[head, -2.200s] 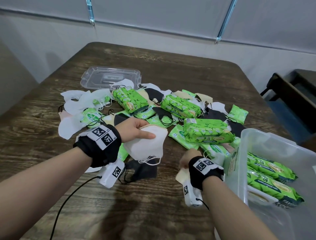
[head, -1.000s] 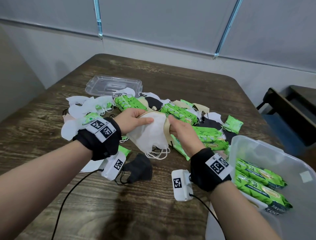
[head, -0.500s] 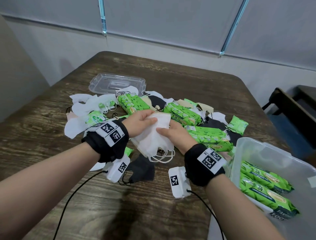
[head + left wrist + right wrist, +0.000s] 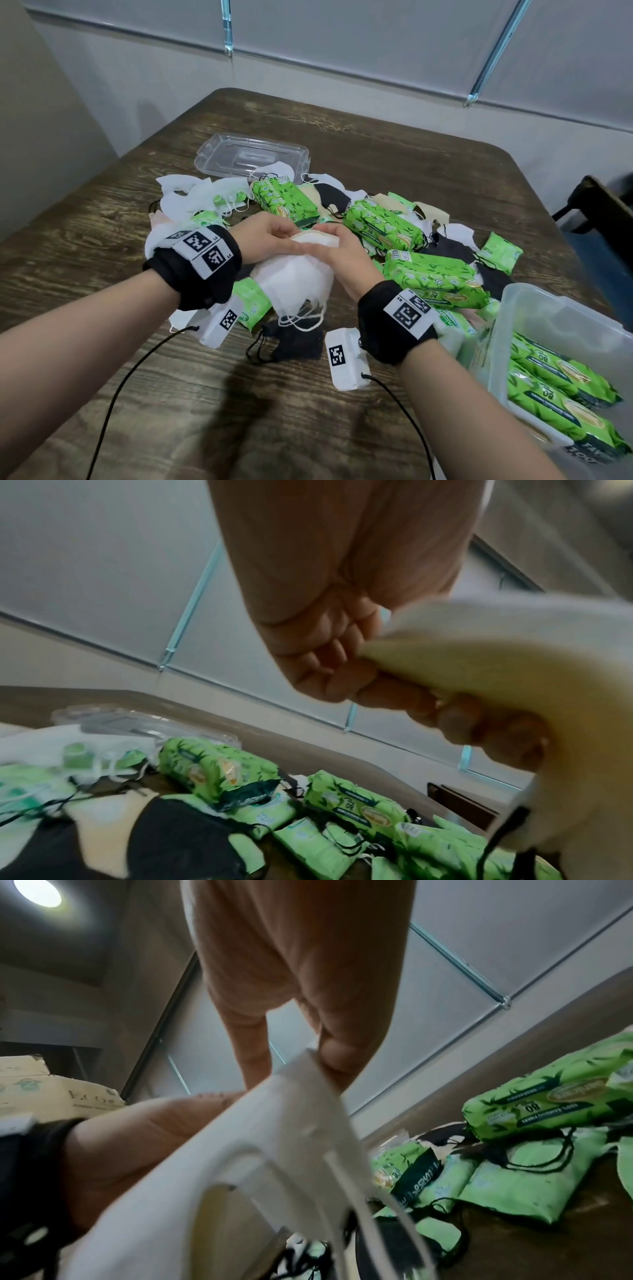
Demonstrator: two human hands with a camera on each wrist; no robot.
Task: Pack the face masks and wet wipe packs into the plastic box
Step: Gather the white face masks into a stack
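Observation:
Both hands meet above the table's middle and hold a small stack of folded face masks (image 4: pixel 297 275), white with a beige one on top. My left hand (image 4: pixel 270 236) grips the stack's upper edge from the left; my right hand (image 4: pixel 337 253) pinches it from the right. The ear loops hang below the stack. In the left wrist view the curled fingers (image 4: pixel 329 653) clasp the pale masks (image 4: pixel 496 653). The right wrist view shows the thumb and a finger pinching the white mask (image 4: pixel 274 1150). The clear plastic box (image 4: pixel 534 308) at right holds two green wipe packs (image 4: pixel 561 377).
Loose white, black and beige masks and green wipe packs (image 4: pixel 380 222) lie scattered across the wooden table (image 4: pixel 102 222). A black mask (image 4: pixel 298 342) lies under the hands. The clear lid (image 4: pixel 253 159) sits at the back. A dark chair (image 4: pixel 603 219) stands at the right.
My right hand brought a beige mask from near the box to the white mask in my left hand. Both hands have since closed together on the stack, further from me.

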